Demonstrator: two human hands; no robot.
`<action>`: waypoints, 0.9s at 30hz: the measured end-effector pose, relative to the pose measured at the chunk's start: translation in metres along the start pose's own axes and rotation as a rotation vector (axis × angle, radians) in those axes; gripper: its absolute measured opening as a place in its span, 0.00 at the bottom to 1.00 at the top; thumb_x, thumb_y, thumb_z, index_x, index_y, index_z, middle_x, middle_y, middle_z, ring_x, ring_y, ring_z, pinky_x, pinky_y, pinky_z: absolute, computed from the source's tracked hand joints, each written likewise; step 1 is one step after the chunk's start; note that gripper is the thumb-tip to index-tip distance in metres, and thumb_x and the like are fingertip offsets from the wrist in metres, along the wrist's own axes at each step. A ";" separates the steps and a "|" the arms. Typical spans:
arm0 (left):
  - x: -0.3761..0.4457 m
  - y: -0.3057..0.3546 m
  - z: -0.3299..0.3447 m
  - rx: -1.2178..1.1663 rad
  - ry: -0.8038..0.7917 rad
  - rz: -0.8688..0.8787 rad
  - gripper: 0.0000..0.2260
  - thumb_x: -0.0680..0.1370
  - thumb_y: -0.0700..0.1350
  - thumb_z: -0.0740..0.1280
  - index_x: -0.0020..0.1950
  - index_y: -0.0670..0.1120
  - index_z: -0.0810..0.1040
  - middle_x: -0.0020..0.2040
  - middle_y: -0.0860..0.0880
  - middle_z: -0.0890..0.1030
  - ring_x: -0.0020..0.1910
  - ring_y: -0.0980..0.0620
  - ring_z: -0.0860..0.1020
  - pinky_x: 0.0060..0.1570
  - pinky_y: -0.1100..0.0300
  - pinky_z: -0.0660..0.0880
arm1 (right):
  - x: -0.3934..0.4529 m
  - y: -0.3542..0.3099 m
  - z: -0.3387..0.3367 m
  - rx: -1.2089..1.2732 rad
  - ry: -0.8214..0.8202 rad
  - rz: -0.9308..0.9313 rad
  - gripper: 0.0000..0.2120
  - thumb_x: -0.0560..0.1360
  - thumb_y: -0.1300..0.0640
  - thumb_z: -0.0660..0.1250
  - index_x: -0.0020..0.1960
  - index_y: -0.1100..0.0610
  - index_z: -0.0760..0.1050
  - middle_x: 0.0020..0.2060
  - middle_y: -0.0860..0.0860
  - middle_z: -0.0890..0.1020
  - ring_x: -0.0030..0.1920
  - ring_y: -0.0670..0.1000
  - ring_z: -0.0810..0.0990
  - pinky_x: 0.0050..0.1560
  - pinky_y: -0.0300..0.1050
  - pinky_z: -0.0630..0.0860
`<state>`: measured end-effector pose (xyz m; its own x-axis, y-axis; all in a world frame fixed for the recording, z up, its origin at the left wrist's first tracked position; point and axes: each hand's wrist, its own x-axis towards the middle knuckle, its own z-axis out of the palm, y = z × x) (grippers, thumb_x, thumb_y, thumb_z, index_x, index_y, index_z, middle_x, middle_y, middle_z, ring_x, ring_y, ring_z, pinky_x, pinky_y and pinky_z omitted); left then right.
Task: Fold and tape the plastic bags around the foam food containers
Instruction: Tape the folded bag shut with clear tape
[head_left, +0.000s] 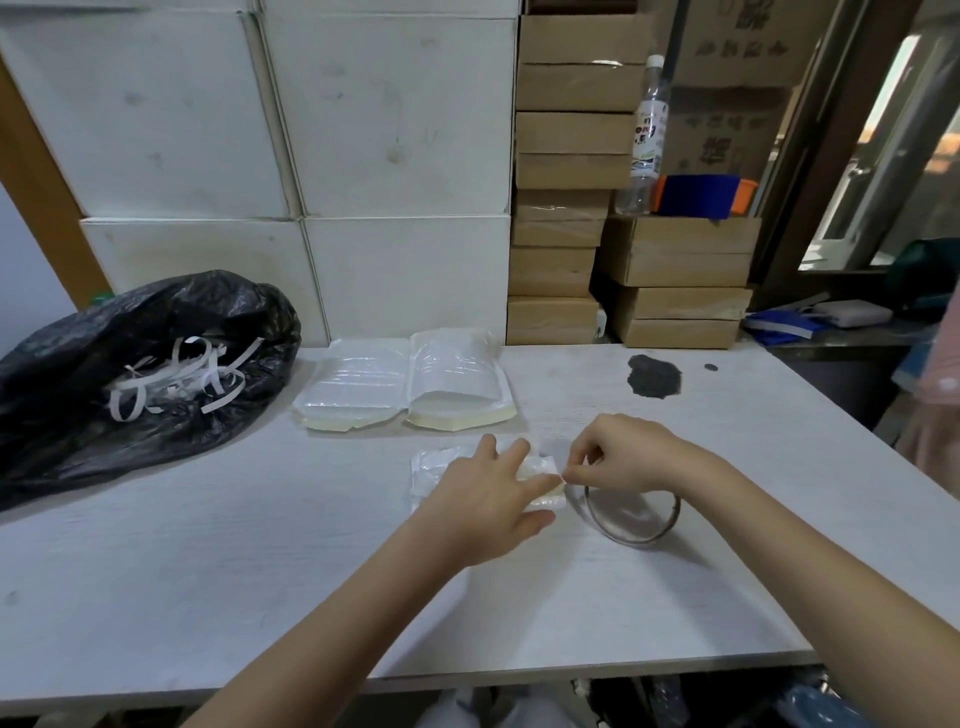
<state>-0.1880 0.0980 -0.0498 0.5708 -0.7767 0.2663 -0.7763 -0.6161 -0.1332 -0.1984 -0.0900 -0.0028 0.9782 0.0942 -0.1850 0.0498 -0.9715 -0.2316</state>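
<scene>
My left hand (491, 496) lies flat, fingers spread, pressing the bagged foam container (434, 470) onto the table (208, 571); my right hand (618, 454), at three o'clock, pinches its tape tab, tape roll (631, 512) just beneath; two wrapped containers (402, 382) at twelve

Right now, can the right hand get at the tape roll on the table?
Probably yes. The tape roll lies directly under the right hand, nothing between them, but its fingers are pinching a strip at the bagged container.
</scene>
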 end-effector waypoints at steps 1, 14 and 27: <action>-0.001 0.000 0.005 0.014 0.016 0.005 0.19 0.72 0.60 0.54 0.52 0.58 0.81 0.41 0.49 0.78 0.33 0.48 0.74 0.20 0.65 0.58 | -0.001 0.001 0.002 0.023 -0.007 -0.005 0.08 0.73 0.45 0.65 0.42 0.45 0.81 0.35 0.41 0.79 0.40 0.44 0.76 0.37 0.39 0.69; 0.000 0.010 0.004 0.102 -0.093 0.012 0.22 0.70 0.62 0.51 0.45 0.58 0.82 0.43 0.50 0.78 0.38 0.47 0.76 0.19 0.65 0.61 | -0.009 0.004 0.037 0.135 0.174 -0.048 0.05 0.73 0.50 0.67 0.41 0.46 0.81 0.38 0.41 0.81 0.38 0.42 0.75 0.41 0.39 0.68; 0.008 0.018 -0.008 -0.113 -0.058 -0.322 0.16 0.81 0.55 0.53 0.65 0.58 0.73 0.55 0.48 0.71 0.56 0.43 0.69 0.37 0.57 0.66 | -0.041 0.024 0.020 0.136 0.499 -0.144 0.06 0.78 0.48 0.61 0.52 0.46 0.73 0.36 0.44 0.79 0.38 0.47 0.77 0.40 0.45 0.72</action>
<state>-0.1995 0.0817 -0.0425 0.8033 -0.5526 0.2224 -0.5764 -0.8152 0.0563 -0.2414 -0.1132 -0.0196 0.9419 0.0779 0.3266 0.1968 -0.9162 -0.3491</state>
